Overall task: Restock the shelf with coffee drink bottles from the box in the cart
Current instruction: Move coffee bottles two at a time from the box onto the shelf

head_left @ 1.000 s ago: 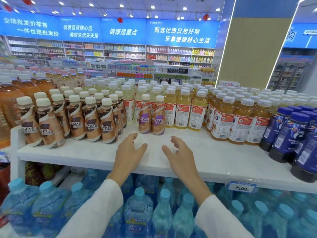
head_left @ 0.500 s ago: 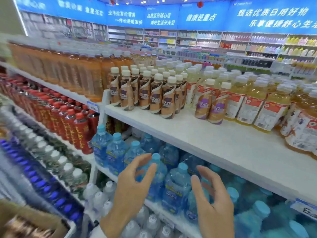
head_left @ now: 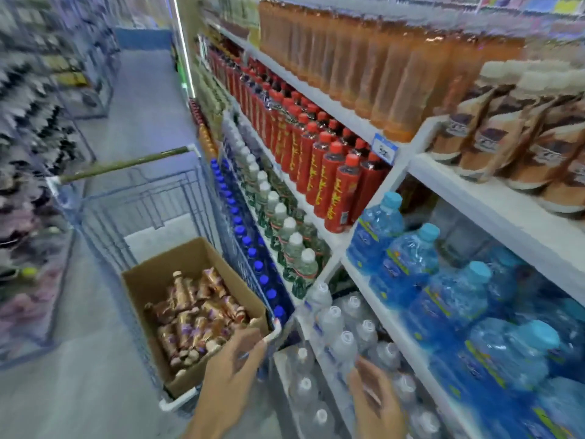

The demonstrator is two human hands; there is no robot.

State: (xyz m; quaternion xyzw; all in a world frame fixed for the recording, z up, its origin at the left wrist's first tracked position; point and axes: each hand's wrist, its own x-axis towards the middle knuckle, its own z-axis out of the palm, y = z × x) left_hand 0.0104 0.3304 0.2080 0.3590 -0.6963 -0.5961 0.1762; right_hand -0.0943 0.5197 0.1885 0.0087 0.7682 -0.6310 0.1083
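A cardboard box (head_left: 152, 282) sits in the wire cart (head_left: 133, 198) at lower left, and several brown coffee drink bottles (head_left: 196, 315) lie loose in it. My left hand (head_left: 232, 380) hovers over the box's near right corner with relaxed fingers, holding nothing. My right hand (head_left: 375, 403) hangs empty over the clear water bottles low on the shelf. Coffee drink bottles (head_left: 506, 131) with white caps stand on the white shelf board (head_left: 493, 198) at upper right. The picture is blurred by motion.
Red-capped bottles (head_left: 323, 160) and orange tea bottles (head_left: 364, 52) fill the shelves beyond. Blue water jugs (head_left: 443, 280) sit under the coffee shelf; clear and green bottles (head_left: 294, 248) lie lower. The aisle floor (head_left: 139, 90) runs ahead past the cart handle (head_left: 123, 164).
My view has swung left and down from the shelf to the cart and box. Both hands dropped from shelf height; the left one now hangs over the box.
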